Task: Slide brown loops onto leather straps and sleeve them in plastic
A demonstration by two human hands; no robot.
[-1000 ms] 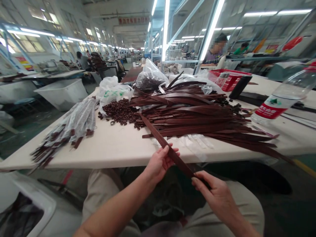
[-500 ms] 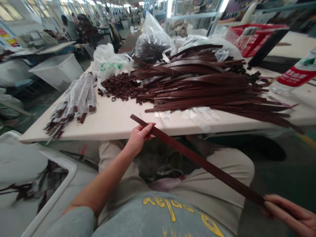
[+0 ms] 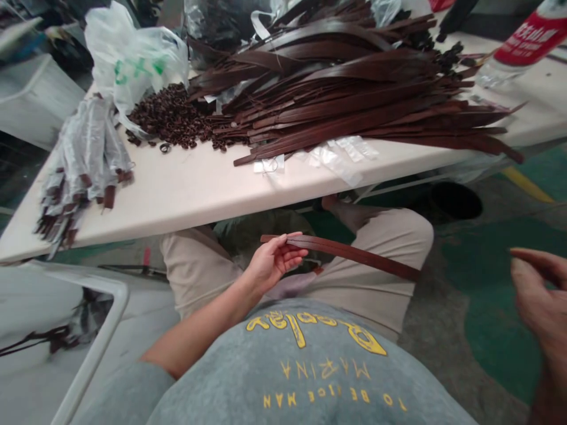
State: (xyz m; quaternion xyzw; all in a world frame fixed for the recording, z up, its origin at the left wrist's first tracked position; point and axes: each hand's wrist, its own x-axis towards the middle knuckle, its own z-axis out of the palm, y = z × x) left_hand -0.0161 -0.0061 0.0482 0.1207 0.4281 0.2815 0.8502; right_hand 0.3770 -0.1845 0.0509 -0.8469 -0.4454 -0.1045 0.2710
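Above my lap, my left hand (image 3: 278,260) pinches a dark brown leather strap (image 3: 361,254) close to one end. Its free length runs off to the right and bends down over my right knee. My right hand (image 3: 543,301) is at the right edge of the view, away from the strap, slightly blurred, with thumb and forefinger apart and nothing between them. On the table ahead lies a big pile of similar brown straps (image 3: 354,88). Left of it is a heap of small brown loops (image 3: 172,115).
A bundle of plastic-sleeved straps (image 3: 88,159) lies at the left of the white table (image 3: 177,189). Behind the loops stands a white plastic bag (image 3: 137,53). A red-labelled bottle (image 3: 527,44) is at the right. Flat clear sleeves (image 3: 341,156) lie near the front edge; a white bin (image 3: 119,289) stands lower left.
My right hand has let go of the strap's other end and moved away to the right. That end has dropped over my knee. My view has tilted downward.
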